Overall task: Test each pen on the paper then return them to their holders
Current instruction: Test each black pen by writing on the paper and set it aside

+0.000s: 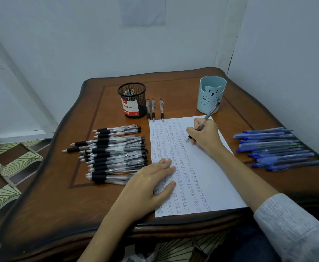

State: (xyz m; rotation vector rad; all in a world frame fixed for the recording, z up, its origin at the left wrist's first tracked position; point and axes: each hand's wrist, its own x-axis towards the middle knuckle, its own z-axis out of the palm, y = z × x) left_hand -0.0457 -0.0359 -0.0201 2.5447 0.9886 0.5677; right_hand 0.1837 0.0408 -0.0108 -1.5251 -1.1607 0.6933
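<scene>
Left hand (pixel 151 178) fingers (pixel 166 163) flat, pinning paper (pixel 202 176) | right hand (pixel 206 137) fingers pinching pen (pixel 210 112) | risk: blue pens (pixel 276 148) could roll off counter (pixel 60 205) if nudged.

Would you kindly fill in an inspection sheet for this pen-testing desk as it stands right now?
Surface: brown wooden table, set into a corner.
Job's things: paper covered in rows of scribbles; black-grip pens piled to its left; blue pens piled to its right; three pens lying beside the black mesh holder; blue bear holder at the back right; no pens stick out of either holder.
Clutter: nothing seen.
Hands: left hand lies flat on the paper; right hand grips a pen, tip at the paper.
Cables: nothing seen.
Surroundings: pale walls; patterned floor.
</scene>
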